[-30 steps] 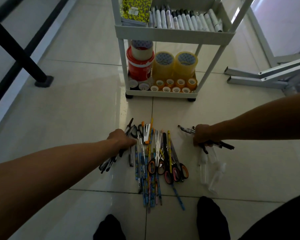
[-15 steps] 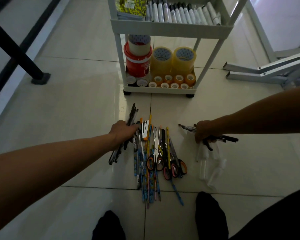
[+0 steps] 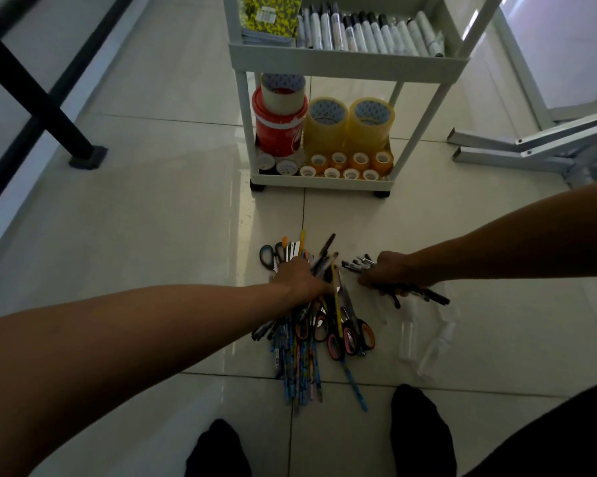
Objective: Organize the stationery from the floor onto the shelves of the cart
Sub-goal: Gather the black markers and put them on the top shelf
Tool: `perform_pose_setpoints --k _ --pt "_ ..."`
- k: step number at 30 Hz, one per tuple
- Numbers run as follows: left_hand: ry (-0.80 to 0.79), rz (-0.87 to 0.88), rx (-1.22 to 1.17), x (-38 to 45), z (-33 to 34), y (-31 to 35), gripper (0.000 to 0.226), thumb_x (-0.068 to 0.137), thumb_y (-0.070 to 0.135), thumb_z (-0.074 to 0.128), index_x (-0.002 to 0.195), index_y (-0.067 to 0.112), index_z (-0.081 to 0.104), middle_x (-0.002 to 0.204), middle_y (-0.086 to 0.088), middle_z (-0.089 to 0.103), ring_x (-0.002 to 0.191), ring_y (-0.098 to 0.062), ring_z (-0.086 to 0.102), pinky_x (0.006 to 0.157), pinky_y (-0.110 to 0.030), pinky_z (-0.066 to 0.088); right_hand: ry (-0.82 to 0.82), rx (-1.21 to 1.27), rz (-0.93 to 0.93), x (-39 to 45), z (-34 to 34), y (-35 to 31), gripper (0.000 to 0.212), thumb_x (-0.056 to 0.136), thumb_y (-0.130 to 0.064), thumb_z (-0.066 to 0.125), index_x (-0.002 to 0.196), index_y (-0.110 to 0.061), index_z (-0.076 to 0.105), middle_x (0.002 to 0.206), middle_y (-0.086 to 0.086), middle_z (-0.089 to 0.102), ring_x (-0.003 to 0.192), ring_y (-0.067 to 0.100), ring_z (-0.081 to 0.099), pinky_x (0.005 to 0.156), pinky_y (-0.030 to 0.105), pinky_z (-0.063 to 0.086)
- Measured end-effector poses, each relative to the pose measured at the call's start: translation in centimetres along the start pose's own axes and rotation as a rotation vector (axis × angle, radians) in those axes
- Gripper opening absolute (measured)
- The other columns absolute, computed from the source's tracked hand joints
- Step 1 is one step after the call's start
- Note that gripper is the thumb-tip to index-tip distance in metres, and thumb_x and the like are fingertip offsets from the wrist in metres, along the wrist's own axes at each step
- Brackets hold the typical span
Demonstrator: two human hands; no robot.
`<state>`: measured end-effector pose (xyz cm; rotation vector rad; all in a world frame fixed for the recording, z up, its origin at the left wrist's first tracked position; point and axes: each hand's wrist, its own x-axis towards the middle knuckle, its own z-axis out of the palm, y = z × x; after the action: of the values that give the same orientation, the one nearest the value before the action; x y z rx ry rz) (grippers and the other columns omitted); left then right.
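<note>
The left hand [image 3: 302,278] grips a bundle of dark pens [image 3: 321,263] over the pile of pencils and scissors [image 3: 319,339] on the floor; the right hand [image 3: 391,273] clutches black pens [image 3: 424,293] just right of it. The cart [image 3: 348,60] stands farther off, holding tape rolls [image 3: 326,122] below and markers [image 3: 369,31] above.

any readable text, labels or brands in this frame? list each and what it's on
None legible.
Red tape roll: white band with marks, too blurred to read.
Yellow patterned pack: small white label, too small to read.
Markers on the cart: print unreadable.
</note>
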<state>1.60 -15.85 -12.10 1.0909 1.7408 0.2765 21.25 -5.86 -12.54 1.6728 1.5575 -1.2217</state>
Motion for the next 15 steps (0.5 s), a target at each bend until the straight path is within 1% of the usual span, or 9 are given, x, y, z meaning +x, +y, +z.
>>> perform_pose_setpoints --k 2,4,6,8,12,14,15 --pt "0.012 -0.006 0.095 0.3 0.5 0.3 0.044 0.075 0.038 0.085 0.095 0.008 0.061 0.095 -0.011 0.070 0.086 -0.025 0.071 0.076 -0.037 0.061 -0.022 0.029 -0.010 0.0 0.0 -0.5 0.026 0.085 -0.037 0.065 0.077 -0.013 0.063 0.050 -0.003 0.061 0.039 0.011 0.048 0.042 0.019 0.038" --pt "0.024 0.007 0.185 0.8 0.8 0.5 0.042 0.075 0.037 0.084 0.095 0.008 0.061 0.090 -0.008 0.069 0.081 -0.021 0.069 0.065 -0.032 0.058 -0.032 0.039 -0.014 -0.1 0.1 -0.6 0.025 0.086 -0.035 0.063 0.079 -0.012 0.062 0.050 -0.003 0.059 0.038 0.010 0.047 0.041 0.018 0.037" --pt "0.051 0.033 0.287 1.1 0.9 1.0 0.036 0.075 0.034 0.082 0.084 0.012 0.057 0.081 -0.003 0.062 0.071 -0.016 0.062 0.053 -0.026 0.049 -0.048 0.048 -0.013 -0.2 0.1 -0.3 0.024 0.087 -0.034 0.062 0.078 -0.012 0.061 0.051 -0.002 0.059 0.037 0.011 0.046 0.041 0.017 0.037" --pt "0.062 0.033 0.329 1.5 1.0 1.6 0.035 0.076 0.032 0.080 0.080 0.013 0.051 0.077 0.000 0.054 0.070 -0.016 0.058 0.053 -0.025 0.044 -0.060 0.064 -0.015 -0.3 0.2 0.0 0.023 0.085 -0.033 0.062 0.077 -0.012 0.061 0.051 -0.001 0.060 0.036 0.011 0.046 0.041 0.017 0.037" --pt "0.037 0.009 0.304 2.1 1.4 2.0 0.034 0.078 0.031 0.076 0.070 0.016 0.047 0.075 -0.003 0.054 0.063 -0.015 0.053 0.054 -0.024 0.042 -0.039 0.084 -0.021 -0.3 0.3 0.3 0.023 0.085 -0.033 0.060 0.081 -0.011 0.061 0.052 0.000 0.060 0.036 0.012 0.047 0.042 0.019 0.039" --pt "0.036 0.004 0.275 2.5 1.6 1.9 0.032 0.078 0.034 0.076 0.073 0.015 0.050 0.075 -0.002 0.053 0.063 -0.015 0.053 0.052 -0.024 0.042 -0.025 0.085 -0.019 -0.2 0.1 0.3 0.022 0.087 -0.033 0.059 0.084 -0.011 0.061 0.051 0.000 0.060 0.036 0.013 0.048 0.042 0.019 0.040" --pt "0.029 0.004 0.264 2.5 1.6 1.9 0.030 0.078 0.034 0.076 0.078 0.014 0.054 0.076 -0.002 0.054 0.064 -0.014 0.054 0.052 -0.024 0.043 -0.023 0.088 -0.019 -0.2 0.0 0.3 0.022 0.086 -0.033 0.059 0.085 -0.011 0.061 0.052 0.000 0.061 0.037 0.013 0.048 0.042 0.019 0.040"
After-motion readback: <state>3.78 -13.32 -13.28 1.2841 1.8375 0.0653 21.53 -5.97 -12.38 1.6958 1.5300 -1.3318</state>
